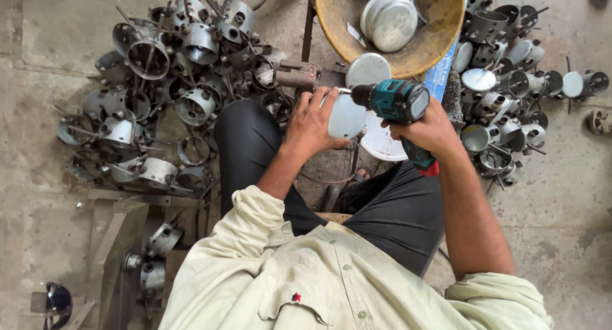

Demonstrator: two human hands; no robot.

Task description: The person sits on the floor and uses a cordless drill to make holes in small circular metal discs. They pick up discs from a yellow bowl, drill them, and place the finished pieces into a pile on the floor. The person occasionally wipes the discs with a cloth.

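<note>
My right hand [428, 130] grips a teal and black cordless drill [394, 102], held level with its bit pointing left. My left hand [313, 121] is closed around a small metal part [346, 117] with a round grey disc face, held right at the drill's bit. Both hands are above my knees in dark trousers, over a white round lid [381, 143] on the floor.
A yellow basin [440, 33] holds several round metal discs. A heap of metal cylinder parts with rods [172, 81] lies on the concrete floor at left. Another heap of similar parts [510, 94] lies at right. Metal brackets and scrap [121, 234] sit at lower left.
</note>
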